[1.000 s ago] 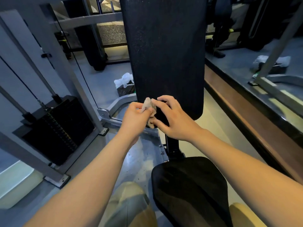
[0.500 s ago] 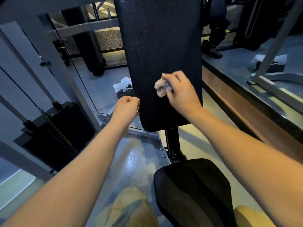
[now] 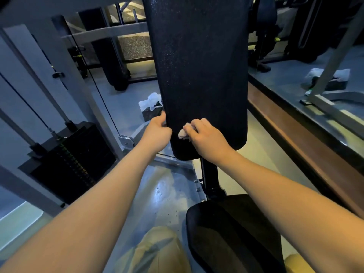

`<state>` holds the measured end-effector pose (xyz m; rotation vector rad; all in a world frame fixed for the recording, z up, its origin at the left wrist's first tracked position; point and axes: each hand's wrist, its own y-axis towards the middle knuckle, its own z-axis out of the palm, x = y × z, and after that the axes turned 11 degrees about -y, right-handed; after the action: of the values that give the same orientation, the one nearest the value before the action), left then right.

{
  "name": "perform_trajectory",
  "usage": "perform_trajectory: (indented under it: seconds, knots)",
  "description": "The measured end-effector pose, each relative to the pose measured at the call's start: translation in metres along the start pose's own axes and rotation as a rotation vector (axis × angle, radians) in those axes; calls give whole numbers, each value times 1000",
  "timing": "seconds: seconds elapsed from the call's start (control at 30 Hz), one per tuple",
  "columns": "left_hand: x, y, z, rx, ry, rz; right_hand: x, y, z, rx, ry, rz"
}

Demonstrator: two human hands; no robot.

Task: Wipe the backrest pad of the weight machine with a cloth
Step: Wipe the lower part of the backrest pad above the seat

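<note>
The cloth [image 3: 182,133] is a small crumpled wad pressed against the backrest pad [image 3: 197,66], low on its face toward 7 o'clock. The right hand [image 3: 207,138] pinches it with curled fingers. At 9 o'clock of the cloth, the left hand [image 3: 157,133] clasps the pad's left edge. The seat [image 3: 232,233] lies at the pad's 6 o'clock, and the weight stack [image 3: 74,160] at 8 o'clock.

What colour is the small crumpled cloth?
The small crumpled cloth is pale pinkish-white; the head view shows it.
</note>
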<state>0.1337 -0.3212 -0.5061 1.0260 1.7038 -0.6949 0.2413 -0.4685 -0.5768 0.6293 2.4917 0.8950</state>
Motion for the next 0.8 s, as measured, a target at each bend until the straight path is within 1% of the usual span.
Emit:
perform_trajectory:
  seconds: [0.07,0.13,0.2,0.27,0.33,0.4,0.47,0.5,0.53,0.57,0.63,0.67,0.73,0.8]
  knots:
    - [-3,1,-1,12,28,26,-19,22,-15,-49,6,67]
    - [-8,2,-2,6,38,37,-46,47,-28,-139,26,224]
    - [-11,4,0,-28,39,41,-60,57,-29,-145,18,333]
    - [-11,9,4,-54,48,36,-48,45,-17,-126,17,359]
    - [-10,12,8,-55,56,12,-29,18,-2,-102,57,332]
    - [-11,14,10,-53,84,-19,-17,-14,5,7,95,246]
    - [-11,17,12,-58,135,-39,-16,-37,1,132,85,104]
    - [-12,18,13,-62,155,-47,-22,-39,-4,151,73,46]
    - [-13,18,13,-61,170,-56,-32,-32,-8,132,58,33]
    - [-13,19,13,-57,186,-56,-44,-19,-12,85,61,78]
    - [-13,18,15,-50,227,-46,-77,21,-25,-84,53,237]
    - [-14,18,17,-47,253,-43,-92,40,-31,-139,35,319]
    - [-13,20,20,-58,296,-42,-102,59,-33,-160,14,423]
    - [-13,22,23,-67,315,-45,-85,50,-22,-148,21,449]
